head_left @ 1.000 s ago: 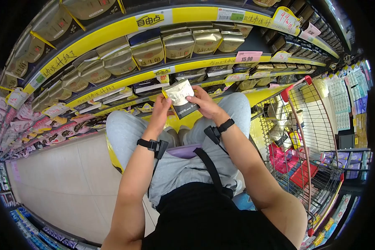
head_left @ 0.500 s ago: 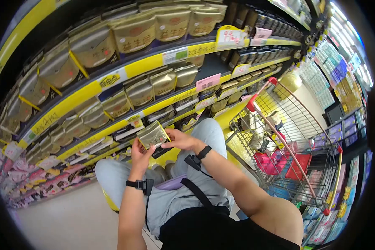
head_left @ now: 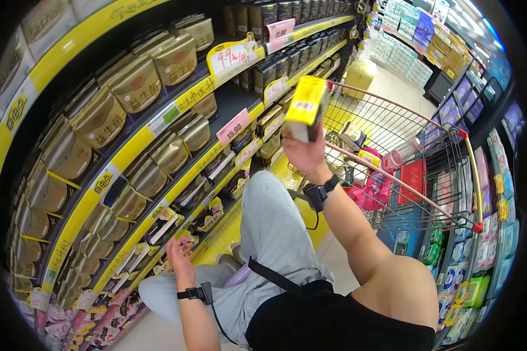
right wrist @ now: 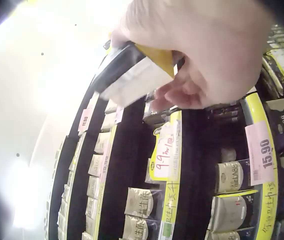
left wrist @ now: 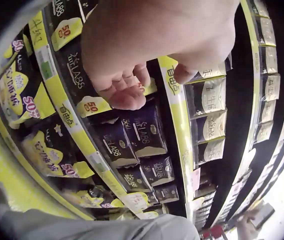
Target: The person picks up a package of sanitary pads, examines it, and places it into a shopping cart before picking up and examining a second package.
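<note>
My right hand (head_left: 305, 155) holds up a pack of sanitary pads (head_left: 307, 102) beside the near rim of the shopping cart (head_left: 478, 227). The pack's yellow side with a white label faces up in the head view. From the right wrist, the thumb and fingers grip this pack (right wrist: 137, 82) from both sides, and its pale and dark faces show. My left hand (head_left: 180, 257) is lower, near the bottom shelves, with loosely bent fingers and nothing in it. In the left wrist view the left hand (left wrist: 162, 45) hovers before dark packs (left wrist: 149, 130) on a shelf.
Shelves of gold sanitary pad packs (head_left: 134, 85) run along the left, with yellow edges and a pink price tag (head_left: 233, 127). Inside the cart lie a pink bag (head_left: 369, 193), a red item (head_left: 411, 182) and other packs. More stocked shelves stand at right.
Both hands held the pack over the lap. The left hand has let go, and the right hand has carried the pack up and right towards the cart. The head view has turned right.
</note>
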The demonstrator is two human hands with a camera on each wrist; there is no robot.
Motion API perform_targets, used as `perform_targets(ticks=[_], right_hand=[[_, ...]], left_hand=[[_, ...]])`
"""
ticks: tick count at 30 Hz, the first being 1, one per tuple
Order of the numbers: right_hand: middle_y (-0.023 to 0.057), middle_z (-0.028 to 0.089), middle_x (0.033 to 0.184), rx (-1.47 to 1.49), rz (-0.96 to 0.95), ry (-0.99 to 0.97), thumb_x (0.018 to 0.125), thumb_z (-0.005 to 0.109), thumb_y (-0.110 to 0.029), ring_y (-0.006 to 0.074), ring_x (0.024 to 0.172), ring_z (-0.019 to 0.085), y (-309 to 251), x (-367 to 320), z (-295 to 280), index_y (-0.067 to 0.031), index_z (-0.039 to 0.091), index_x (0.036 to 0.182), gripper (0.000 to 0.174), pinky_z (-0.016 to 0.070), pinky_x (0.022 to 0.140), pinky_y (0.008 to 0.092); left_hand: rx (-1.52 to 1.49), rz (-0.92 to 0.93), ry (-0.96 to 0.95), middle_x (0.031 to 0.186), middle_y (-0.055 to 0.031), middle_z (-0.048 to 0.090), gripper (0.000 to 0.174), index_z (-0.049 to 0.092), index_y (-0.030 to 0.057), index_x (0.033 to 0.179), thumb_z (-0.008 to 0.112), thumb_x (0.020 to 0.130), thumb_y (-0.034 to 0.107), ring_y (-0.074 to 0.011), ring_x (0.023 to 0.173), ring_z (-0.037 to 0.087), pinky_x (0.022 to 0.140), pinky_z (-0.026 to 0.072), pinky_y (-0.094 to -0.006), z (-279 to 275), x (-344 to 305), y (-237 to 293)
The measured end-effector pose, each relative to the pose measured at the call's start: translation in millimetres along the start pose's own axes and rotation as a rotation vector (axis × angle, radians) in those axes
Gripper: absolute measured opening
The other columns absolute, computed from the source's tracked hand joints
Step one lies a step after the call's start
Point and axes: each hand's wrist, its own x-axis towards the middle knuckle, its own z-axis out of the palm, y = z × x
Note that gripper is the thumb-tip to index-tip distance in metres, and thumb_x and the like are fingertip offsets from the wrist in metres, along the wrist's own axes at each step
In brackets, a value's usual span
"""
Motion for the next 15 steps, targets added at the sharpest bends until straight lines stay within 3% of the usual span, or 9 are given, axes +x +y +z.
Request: perform_targets(ticks=[2, 5, 6, 9, 10, 15], right_hand=[[0.0091, 0.065, 0.126, -0.041, -0.157, 0.156, 0.089, 0.055, -0.071, 0.0238, 0.101, 0.065, -17.2, -5.1, 22.2, -0.0132, 0.058, 0.132, 0.072, 0.0479, 0.072, 0.0297], [0.0112, 0.064, 0.127, -0.087, -0.165, 0.180, 0.091, 0.051, -0.073, 0.0241, 0.103, 0.063, -15.4, -21.2, 14.9, -0.0124, 0.060, 0.124, 0.070, 0.0472, 0.073, 0.0303], [0.0115, 0.065, 0.118, -0.116, -0.164, 0.237, 0.094, 0.049, -0.070, 0.0204, 0.096, 0.063, -8.7, -26.0, 13.4, -0.0106, 0.059, 0.120, 0.066, 0.0465, 0.071, 0.0287], [0.0073, 0.062, 0.106, -0.359, -0.100, 0.213, 0.098, 0.052, -0.059, 0.0163, 0.087, 0.060, 8.4, -28.6, -7.3, -0.0108, 0.057, 0.118, 0.052, 0.0451, 0.068, 0.0266], [0.0032, 0.057, 0.101, -0.444, -0.039, 0.214, 0.100, 0.060, -0.039, 0.0130, 0.081, 0.056, 14.9, -24.2, -5.1, -0.0103, 0.053, 0.119, 0.035, 0.0440, 0.064, 0.0254], [0.0025, 0.057, 0.104, -0.982, 0.078, 0.099, 0.094, 0.067, -0.012, 0.0106, 0.087, 0.058, 81.0, 17.6, -1.4, -0.0090, 0.052, 0.116, 0.026, 0.0456, 0.064, 0.0266]], left_hand=[[0.093, 0.048, -0.036, 0.109, -0.0030, 0.064, 0.024, 0.054, 0.0157, 0.119, 0.055, 0.102, 0.032, -0.0137, 0.093, 0.058, 0.077, 0.0426, -0.0314, -2.8, -3.3, -3.6], [0.227, 0.089, -0.052, 0.099, 0.0007, 0.062, 0.014, 0.057, 0.0149, 0.105, 0.060, 0.100, 0.027, -0.0111, 0.092, 0.057, 0.074, 0.0436, -0.0296, 3.6, -13.7, -6.7], [0.253, 0.075, -0.064, 0.098, 0.0007, 0.061, 0.014, 0.058, 0.0148, 0.104, 0.060, 0.100, 0.028, -0.0109, 0.092, 0.057, 0.075, 0.0439, -0.0296, 5.1, -17.8, -8.6], [0.317, 0.082, -0.092, 0.097, 0.0005, 0.063, 0.013, 0.060, 0.0136, 0.101, 0.060, 0.100, 0.027, -0.0109, 0.092, 0.058, 0.075, 0.0447, -0.0287, 10.9, -27.0, -15.7], [0.331, 0.076, -0.117, 0.097, 0.0004, 0.063, 0.014, 0.061, 0.0133, 0.102, 0.060, 0.100, 0.027, -0.0109, 0.092, 0.059, 0.075, 0.0448, -0.0287, 12.8, -29.0, -15.9], [0.352, 0.026, -0.240, 0.097, -0.0006, 0.064, 0.012, 0.061, 0.0112, 0.104, 0.059, 0.102, 0.023, -0.0109, 0.090, 0.060, 0.073, 0.0465, -0.0274, 19.9, -31.3, -13.0]])
